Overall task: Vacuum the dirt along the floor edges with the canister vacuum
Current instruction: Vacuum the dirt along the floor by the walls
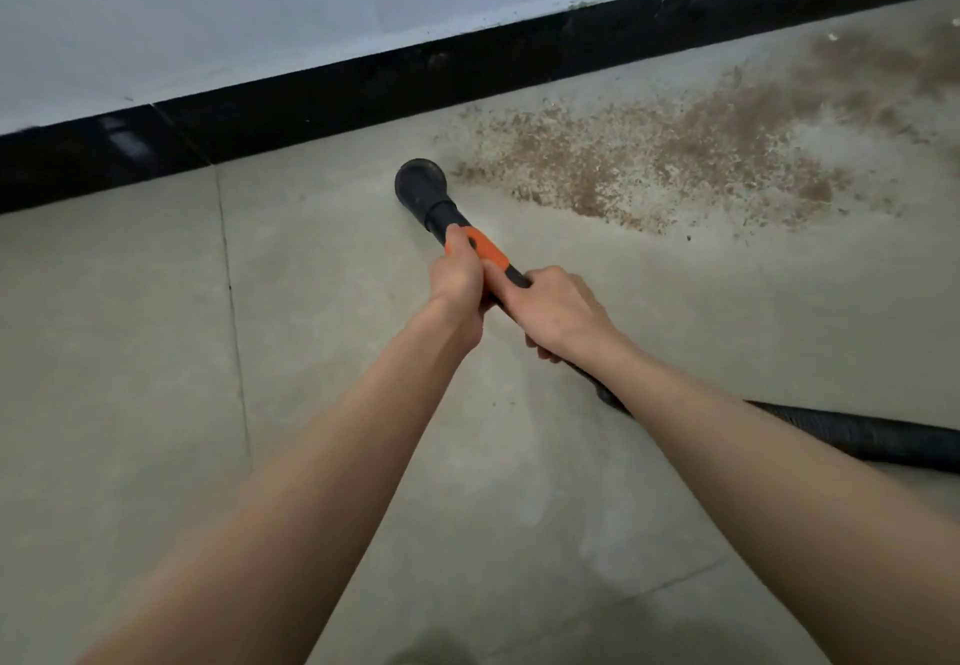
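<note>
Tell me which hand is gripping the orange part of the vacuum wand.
The left hand: it grips the orange collar nearest the nozzle. The right hand holds the black wand behind it.

We see two long arms coming in from the bottom of the picture. Both arms are bare all the way up, with no sleeves on them. The left hand and the right hand wear no gloves. We see no rings, no watch and no bands on the wrists or fingers.
</note>
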Demonstrator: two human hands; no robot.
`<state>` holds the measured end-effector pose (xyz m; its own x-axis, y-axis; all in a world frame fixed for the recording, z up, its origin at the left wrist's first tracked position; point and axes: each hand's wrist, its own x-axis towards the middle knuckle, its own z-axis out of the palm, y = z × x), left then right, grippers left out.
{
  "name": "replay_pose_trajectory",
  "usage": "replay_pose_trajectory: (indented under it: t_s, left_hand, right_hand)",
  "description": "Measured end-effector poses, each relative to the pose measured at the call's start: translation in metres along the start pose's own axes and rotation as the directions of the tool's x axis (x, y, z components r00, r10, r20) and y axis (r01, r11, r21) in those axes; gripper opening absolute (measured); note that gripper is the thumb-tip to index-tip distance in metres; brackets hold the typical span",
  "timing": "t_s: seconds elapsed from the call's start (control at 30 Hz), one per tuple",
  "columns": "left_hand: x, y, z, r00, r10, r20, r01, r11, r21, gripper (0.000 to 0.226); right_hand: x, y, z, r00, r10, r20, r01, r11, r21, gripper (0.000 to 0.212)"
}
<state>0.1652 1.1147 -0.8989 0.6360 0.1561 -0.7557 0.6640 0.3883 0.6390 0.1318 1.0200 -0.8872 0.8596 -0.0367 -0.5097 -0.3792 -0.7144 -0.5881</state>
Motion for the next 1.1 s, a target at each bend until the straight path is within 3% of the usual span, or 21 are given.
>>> replay_pose_trajectory:
  t_s: [0.1,0.23,0.37,0.5,0.7,1.1]
  left_hand:
    - [0.013,0.008,0.002,1.000,0.014,-0.012,-0.013,0.997,0.076,0.052]
    - [0.014,0.005,0.018,0.995,-0.042,0.086,0.034,0.995,0.089,0.050]
    - [0.010,0.001,0.040,0.972,-0.129,0.198,0.115,0.990,0.077,0.036]
    - [0.011,-0.003,0.041,0.959,-0.129,0.251,0.121,0.992,0.044,0.033]
    - [0.024,0.016,0.006,0.981,-0.125,0.146,0.138,0.987,-0.087,0.051]
    - [-0.024,0.057,-0.013,0.948,-0.262,0.181,0.301,0.922,-0.243,0.064]
  right_hand:
    - [0.010,-0.007,0.001,0.999,-0.033,-0.037,0.028,0.993,-0.117,0.070]
    - [0.014,0.010,-0.012,0.996,-0.037,-0.087,0.017,0.975,-0.222,0.070]
    - [0.014,0.035,-0.034,0.999,-0.008,-0.038,0.003,0.991,-0.136,0.072]
    - [0.014,0.053,-0.041,0.998,-0.048,0.040,0.051,0.996,-0.069,0.068]
    - [-0.003,0.059,-0.038,0.971,-0.085,0.225,0.157,0.933,-0.325,0.057]
    - [-0.016,-0.035,-0.067,0.951,-0.098,0.293,0.259,0.769,-0.584,0.060]
